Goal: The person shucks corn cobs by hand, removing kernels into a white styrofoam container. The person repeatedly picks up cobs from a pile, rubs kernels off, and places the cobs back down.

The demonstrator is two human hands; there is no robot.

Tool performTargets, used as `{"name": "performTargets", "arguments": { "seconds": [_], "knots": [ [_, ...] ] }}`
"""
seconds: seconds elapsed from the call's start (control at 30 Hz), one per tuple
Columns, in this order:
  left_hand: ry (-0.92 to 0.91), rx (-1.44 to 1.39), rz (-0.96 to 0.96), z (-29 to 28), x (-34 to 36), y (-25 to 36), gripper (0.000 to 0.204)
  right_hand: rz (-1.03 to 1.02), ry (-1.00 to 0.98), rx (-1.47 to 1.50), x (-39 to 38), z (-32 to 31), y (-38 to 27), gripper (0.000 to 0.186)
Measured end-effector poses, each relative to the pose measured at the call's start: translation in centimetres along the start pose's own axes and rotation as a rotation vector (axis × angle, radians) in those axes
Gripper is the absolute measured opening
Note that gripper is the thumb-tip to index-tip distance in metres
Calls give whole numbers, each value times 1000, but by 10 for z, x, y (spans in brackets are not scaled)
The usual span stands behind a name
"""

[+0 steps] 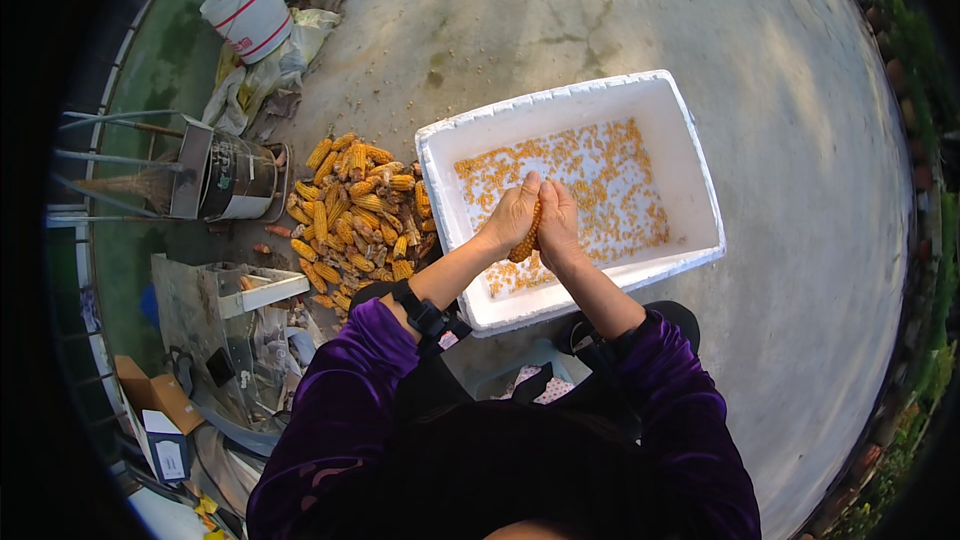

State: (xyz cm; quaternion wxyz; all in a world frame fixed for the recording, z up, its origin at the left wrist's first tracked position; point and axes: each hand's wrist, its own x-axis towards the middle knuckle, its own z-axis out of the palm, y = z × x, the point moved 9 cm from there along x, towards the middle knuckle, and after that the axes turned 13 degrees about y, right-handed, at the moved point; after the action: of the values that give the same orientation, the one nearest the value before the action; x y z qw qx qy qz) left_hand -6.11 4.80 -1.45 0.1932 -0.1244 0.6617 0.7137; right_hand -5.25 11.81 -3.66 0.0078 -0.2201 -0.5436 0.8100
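Big white foam box (690,155) in front of me, loose kernels (610,180) inside. Corn cob (527,236) stands nearly upright over its near side, left hand (512,215) and right hand (557,225) both clamped around it.

A foam box (690,175) sits on the concrete ground (800,60) directly in front of the person, at twelve o'clock. Loose kernels (610,180) lie scattered inside it. Over its near half the left hand (512,215) and right hand (558,225) close together around one corn cob (527,237). A pile of cobs (355,210) lies against the box at nine o'clock. Beyond the pile, at ten o'clock, stands a metal machine (225,175), and farther off at eleven o'clock a bucket (248,10).
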Motion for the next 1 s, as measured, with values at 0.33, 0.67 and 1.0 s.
{"name": "performTargets", "arguments": {
  "seconds": [0.33,0.67,1.0],
  "knots": [
    [-171,-187,13,17,-5,14,35,-7,-31,-34,-4,3,-36,42],
    [44,-192,-221,-2,-3,-15,53,-260,33,-334,-10,2,-30,23],
    [-210,-150,-128,13,-9,-4,37,235,74,164,9,-4,-3,32]
  ]
}}
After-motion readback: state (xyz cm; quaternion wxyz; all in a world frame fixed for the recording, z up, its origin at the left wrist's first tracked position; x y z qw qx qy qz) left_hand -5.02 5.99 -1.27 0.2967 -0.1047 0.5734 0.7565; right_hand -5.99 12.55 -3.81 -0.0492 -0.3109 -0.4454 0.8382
